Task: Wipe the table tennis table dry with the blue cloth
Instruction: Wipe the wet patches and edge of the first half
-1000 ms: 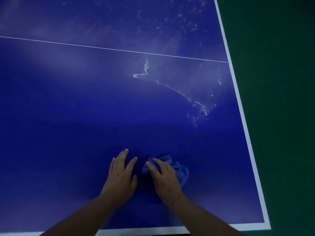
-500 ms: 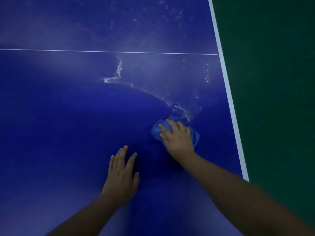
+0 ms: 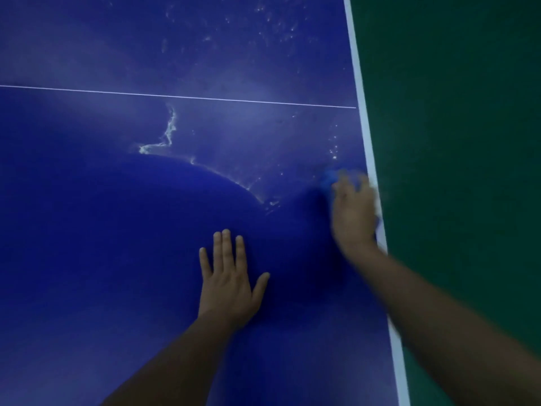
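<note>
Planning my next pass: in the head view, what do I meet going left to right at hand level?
Left hand → right hand, on the cloth → white edge stripe → green floor.

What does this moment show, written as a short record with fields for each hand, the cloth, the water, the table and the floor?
left hand: flat on the table, fingers straight, holding nothing
right hand: on the blue cloth, at the white edge line; blurred, grip unclear
blue cloth: mostly hidden under the right hand
water: pale streak and droplets beyond the hands
table: darker near the left hand, paler farther away
floor: green, right of the table
</note>
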A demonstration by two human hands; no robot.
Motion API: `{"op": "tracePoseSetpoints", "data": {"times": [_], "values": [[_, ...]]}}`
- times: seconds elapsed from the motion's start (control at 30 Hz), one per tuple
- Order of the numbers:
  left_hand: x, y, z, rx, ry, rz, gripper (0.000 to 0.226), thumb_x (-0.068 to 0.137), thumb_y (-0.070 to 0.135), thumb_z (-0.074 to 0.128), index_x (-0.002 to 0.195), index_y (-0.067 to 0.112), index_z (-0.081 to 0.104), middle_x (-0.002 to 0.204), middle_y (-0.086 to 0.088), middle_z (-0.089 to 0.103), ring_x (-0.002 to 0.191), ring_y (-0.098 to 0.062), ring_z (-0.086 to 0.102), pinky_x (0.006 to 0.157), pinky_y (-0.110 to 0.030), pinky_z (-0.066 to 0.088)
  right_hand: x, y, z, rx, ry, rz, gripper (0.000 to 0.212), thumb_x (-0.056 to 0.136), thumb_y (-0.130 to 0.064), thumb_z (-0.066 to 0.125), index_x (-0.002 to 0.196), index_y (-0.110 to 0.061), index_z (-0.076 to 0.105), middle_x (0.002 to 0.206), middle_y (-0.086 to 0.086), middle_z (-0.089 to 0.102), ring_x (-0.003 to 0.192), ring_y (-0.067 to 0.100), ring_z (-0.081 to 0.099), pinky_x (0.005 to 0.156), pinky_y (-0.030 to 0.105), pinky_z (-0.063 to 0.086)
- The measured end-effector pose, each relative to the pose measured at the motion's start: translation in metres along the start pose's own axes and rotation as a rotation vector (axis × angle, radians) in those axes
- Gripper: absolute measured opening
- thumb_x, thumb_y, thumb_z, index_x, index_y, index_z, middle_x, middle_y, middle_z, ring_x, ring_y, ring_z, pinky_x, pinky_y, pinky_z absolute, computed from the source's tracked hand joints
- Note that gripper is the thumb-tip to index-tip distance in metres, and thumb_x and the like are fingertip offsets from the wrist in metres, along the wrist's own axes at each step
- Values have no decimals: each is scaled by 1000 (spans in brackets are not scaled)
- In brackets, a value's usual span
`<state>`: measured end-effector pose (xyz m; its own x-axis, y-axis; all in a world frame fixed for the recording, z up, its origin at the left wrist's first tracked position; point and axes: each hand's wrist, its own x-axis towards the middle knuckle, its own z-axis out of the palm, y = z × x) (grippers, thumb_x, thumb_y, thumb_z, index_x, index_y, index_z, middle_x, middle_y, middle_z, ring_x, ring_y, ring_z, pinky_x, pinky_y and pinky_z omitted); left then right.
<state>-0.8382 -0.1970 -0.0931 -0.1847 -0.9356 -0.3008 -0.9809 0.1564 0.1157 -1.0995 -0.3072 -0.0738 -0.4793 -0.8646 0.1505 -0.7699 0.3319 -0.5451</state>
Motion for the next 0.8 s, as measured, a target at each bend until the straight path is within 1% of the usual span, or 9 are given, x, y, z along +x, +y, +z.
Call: {"op": "tracePoseSetpoints", "data": {"times": [0.1, 0.2, 0.33, 0.4, 0.47, 0.53, 0.67, 0.73, 0.8], "values": [[2, 0, 6, 14, 15, 17, 92, 95, 71, 17, 157, 3, 18, 165, -22, 3, 154, -37, -2, 119, -65, 11, -104, -49, 13, -107, -211, -502, 39, 101, -41, 46, 135, -27, 58, 144, 6, 53, 119, 30, 52, 92, 47, 47], [3, 1, 10, 31, 30, 31, 92, 93, 69, 25, 155, 1, 27, 164, -24, 9, 153, -39, 3, 117, -66, 13, -135, -34, 20, -193, -352, -751, 39, 98, -47, 46, 131, -32, 60, 142, 1, 56, 119, 30, 54, 91, 52, 49], [5, 3, 9, 55, 25, 12, 93, 95, 71, 22, 156, 1, 20, 165, -24, 7, 153, -38, 2, 118, -66, 11, -20, 16, 24, -351, -206, -679, 44, 97, -42, 38, 131, -27, 62, 134, 9, 60, 103, 37, 56, 79, 46, 47], [5, 3, 8, 70, 23, 12, 94, 95, 72, 20, 156, 2, 18, 165, -24, 6, 153, -39, 1, 118, -66, 10, 64, 39, 14, -385, -123, -375, 44, 101, -34, 33, 130, -17, 62, 129, 19, 57, 101, 43, 56, 77, 47, 46], [5, 2, 7, 69, 31, 18, 93, 95, 72, 21, 156, 2, 16, 165, -24, 6, 153, -39, 1, 118, -65, 8, 128, 53, 0, -244, -40, -41, 44, 106, -33, 34, 131, -7, 60, 130, 25, 52, 109, 44, 53, 89, 48, 45], [4, 2, 5, 42, 47, 40, 90, 97, 69, 21, 156, 1, 15, 165, -23, 4, 153, -38, 0, 118, -62, 5, 137, 40, -7, -95, 26, 25, 46, 105, -37, 37, 128, -6, 62, 127, 22, 53, 110, 39, 53, 93, 42, 45], [-3, -11, -5, -253, 201, 102, 74, 102, 43, 29, 157, -2, 9, 166, -19, -6, 154, -37, -2, 122, -51, -6, 7, -35, -2, 44, -108, -348, 36, 104, -41, 39, 120, -21, 64, 115, 2, 62, 95, 15, 60, 85, 38, 51], [-11, -37, -10, -306, 287, 39, 74, 95, 32, 36, 156, -2, 14, 166, -21, 2, 153, -37, 1, 123, -50, -6, -100, -61, 9, 58, -248, -625, 31, 106, -39, 38, 125, -28, 60, 126, 5, 64, 100, 22, 61, 82, 42, 54], [-21, -70, -14, -278, 317, -25, 77, 86, 28, 38, 155, -1, 21, 164, -23, 11, 153, -37, 5, 123, -50, -5, -181, -79, 22, 2, -373, -766, 34, 101, -43, 42, 126, -33, 61, 140, 3, 57, 113, 28, 55, 87, 47, 52]]}}
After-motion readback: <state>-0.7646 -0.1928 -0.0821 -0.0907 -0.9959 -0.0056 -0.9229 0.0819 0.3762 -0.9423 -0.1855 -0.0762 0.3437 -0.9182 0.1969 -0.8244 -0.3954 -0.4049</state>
